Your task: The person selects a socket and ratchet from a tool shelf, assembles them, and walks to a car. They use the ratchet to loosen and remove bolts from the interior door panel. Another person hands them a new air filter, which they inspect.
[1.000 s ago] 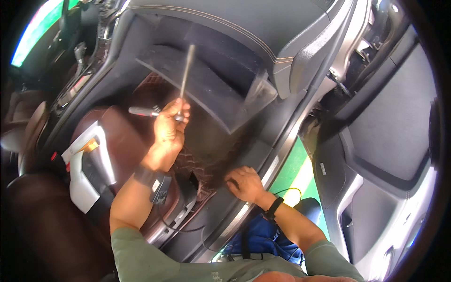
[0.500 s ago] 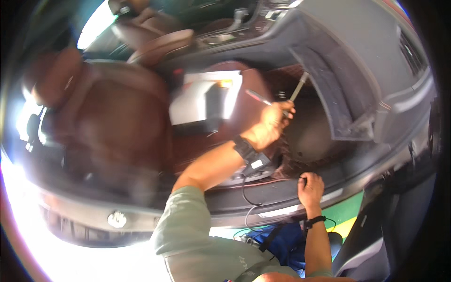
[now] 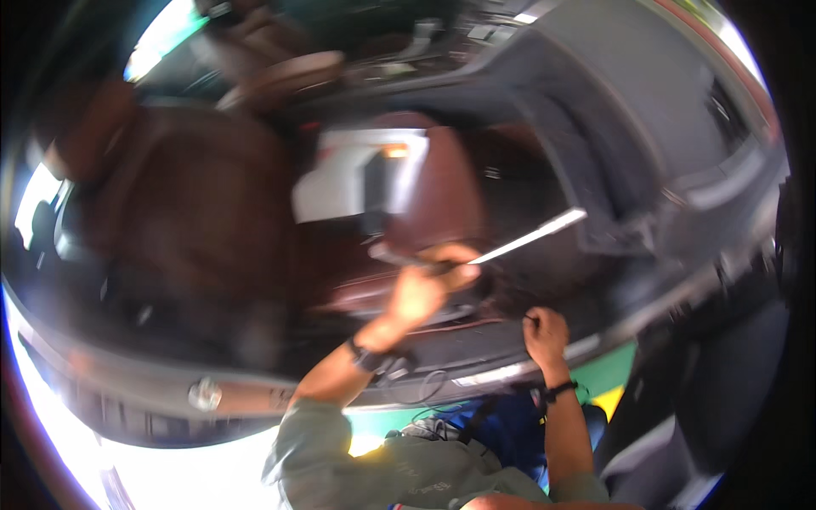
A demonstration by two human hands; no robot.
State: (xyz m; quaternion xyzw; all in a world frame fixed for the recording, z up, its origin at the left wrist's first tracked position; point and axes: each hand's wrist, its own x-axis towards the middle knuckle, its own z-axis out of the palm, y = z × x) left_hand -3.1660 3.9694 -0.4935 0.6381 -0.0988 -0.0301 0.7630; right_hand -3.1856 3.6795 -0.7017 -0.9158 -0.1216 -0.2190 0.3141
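Inside a car's open doorway, my left hand (image 3: 432, 282) is closed around a long, slim metal rod-like tool (image 3: 535, 237). Its bright shaft points right across the dark footwell, blurred by motion; the exact kind cannot be made out. Another part of it seems to stick out left of the fist. My right hand (image 3: 546, 337) rests closed near the door sill (image 3: 493, 374), fingers curled; what lies inside them is hidden. Left of the tool, white papers (image 3: 331, 189) lie on the brown seat cushion (image 3: 442, 183), with a dark flat object (image 3: 375, 183) on top.
The brown seat backrest (image 3: 195, 204) rises at the left. On the right the grey dashboard (image 3: 612, 85) hangs over the footwell. An open dark door (image 3: 714, 365) is at the lower right. A blue bag-like item (image 3: 501, 433) sits below the sill, beside cables.
My left hand has moved back left and toward me with the tool, whose shaft has swung from pointing away to pointing right. The right hand has shifted slightly left in view.
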